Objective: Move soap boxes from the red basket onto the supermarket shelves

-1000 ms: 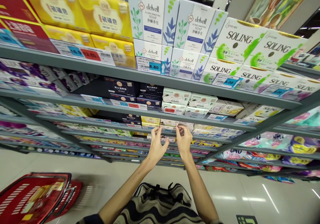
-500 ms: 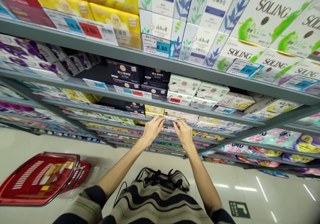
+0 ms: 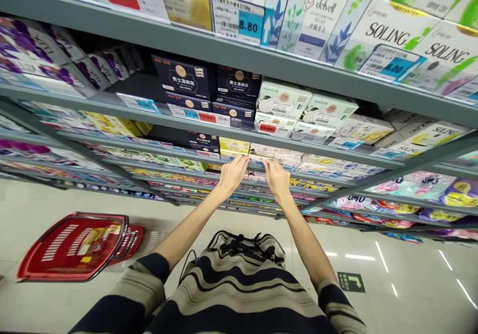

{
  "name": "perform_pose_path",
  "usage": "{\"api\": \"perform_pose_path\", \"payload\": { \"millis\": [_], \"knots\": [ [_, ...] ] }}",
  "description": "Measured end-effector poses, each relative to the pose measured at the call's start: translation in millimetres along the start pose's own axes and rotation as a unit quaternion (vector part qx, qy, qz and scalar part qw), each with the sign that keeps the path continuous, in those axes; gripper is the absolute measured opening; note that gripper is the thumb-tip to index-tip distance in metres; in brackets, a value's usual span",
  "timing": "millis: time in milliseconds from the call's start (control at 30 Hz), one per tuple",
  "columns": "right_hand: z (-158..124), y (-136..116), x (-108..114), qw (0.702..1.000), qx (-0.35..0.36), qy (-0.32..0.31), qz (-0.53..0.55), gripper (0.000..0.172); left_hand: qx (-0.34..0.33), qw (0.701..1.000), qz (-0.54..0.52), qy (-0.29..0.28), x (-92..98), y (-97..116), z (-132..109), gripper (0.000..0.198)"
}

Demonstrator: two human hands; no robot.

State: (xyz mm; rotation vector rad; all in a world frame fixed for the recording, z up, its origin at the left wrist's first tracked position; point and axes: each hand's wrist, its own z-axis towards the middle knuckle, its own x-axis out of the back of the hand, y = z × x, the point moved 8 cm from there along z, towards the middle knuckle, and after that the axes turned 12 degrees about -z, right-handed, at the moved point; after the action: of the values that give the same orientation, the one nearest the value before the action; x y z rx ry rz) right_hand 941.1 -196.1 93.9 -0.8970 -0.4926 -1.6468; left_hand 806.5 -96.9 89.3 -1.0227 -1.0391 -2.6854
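My left hand (image 3: 233, 173) is at the front edge of a lower shelf, fingers bent and pressed together, just below a yellow soap box (image 3: 234, 146). Close on its right, my right hand (image 3: 277, 177) has its fingers closed at the same shelf edge (image 3: 257, 164), and a ring shows on it. Between and behind the fingertips stand white soap boxes (image 3: 264, 151). The fingertips meet the label strip along the edge; whether they pinch it or something small, I cannot make out.
Above sit dark navy soap boxes (image 3: 184, 79), pale green boxes (image 3: 284, 97) and Delvell boxes (image 3: 317, 15). A grey upper shelf edge (image 3: 224, 57) juts out over my hands. A red shopping basket (image 3: 56, 269) holding yellow items stands on the floor at left.
The view has tilted and come nearer the shelf, so the upper boxes are partly cut off. Both hands stay at the same shelf edge, their fingers a little closer to it.
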Motion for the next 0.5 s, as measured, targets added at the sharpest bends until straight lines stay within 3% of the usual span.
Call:
{"api": "perform_pose_path", "payload": {
  "millis": [167,333,400,500],
  "knots": [
    [-8.5,1.1,19.3,0.998,-0.03,0.046,0.024,0.031,-0.022,0.999,-0.022,0.02,11.0,3.9,-4.0,0.035],
    [-9.3,28.2,47.6,0.971,-0.155,0.153,0.096,0.038,-0.046,0.993,-0.042,0.104,40.0,8.7,3.9,0.038],
    [-3.9,33.2,46.8,0.967,-0.172,0.154,0.111,0.041,-0.07,0.99,-0.039,0.113,46.5,12.3,12.6,0.039],
    [4.0,33.2,37.9,0.967,-0.177,0.13,0.127,0.04,-0.081,0.993,-0.028,0.082,46.0,14.3,26.9,0.038]
  ]
}}
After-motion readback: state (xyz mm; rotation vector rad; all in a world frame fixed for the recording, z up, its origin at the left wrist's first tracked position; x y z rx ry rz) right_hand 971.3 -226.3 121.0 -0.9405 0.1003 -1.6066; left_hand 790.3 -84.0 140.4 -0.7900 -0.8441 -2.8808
